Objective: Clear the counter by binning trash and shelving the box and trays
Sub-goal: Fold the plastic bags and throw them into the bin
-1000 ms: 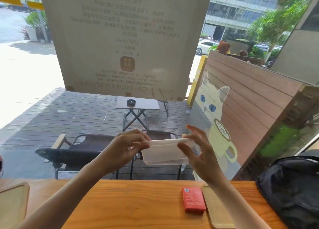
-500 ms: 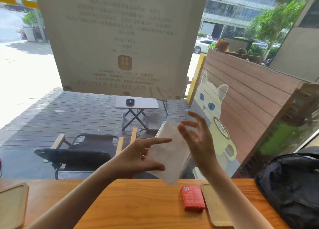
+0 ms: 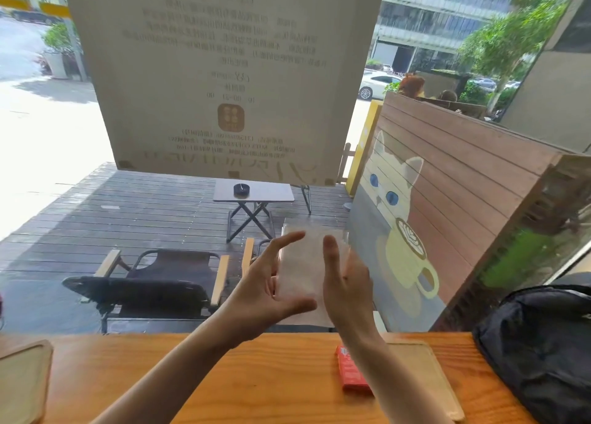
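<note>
Above the wooden counter (image 3: 224,375) I hold a thin, translucent white paper sheet (image 3: 303,263) upright between both hands. My left hand (image 3: 262,286) takes its left side, thumb across the lower edge and index finger up by the top corner. On the sheet's right side is my right hand (image 3: 348,283), thumb in front and fingers behind. A small red box (image 3: 350,375) lies on the counter below my right forearm. One wooden tray (image 3: 425,375) sits just right of the box, and another wooden tray (image 3: 22,382) lies at the far left.
A black bag (image 3: 543,353) fills the counter's right end. Directly behind the counter is a window with a large paper notice (image 3: 224,72) stuck to it. Outside are a deck, chairs and a folding table.
The sheet was stretched level between my hands; it has turned upright and my hands have closed in on its two sides. The box and trays have not moved.
</note>
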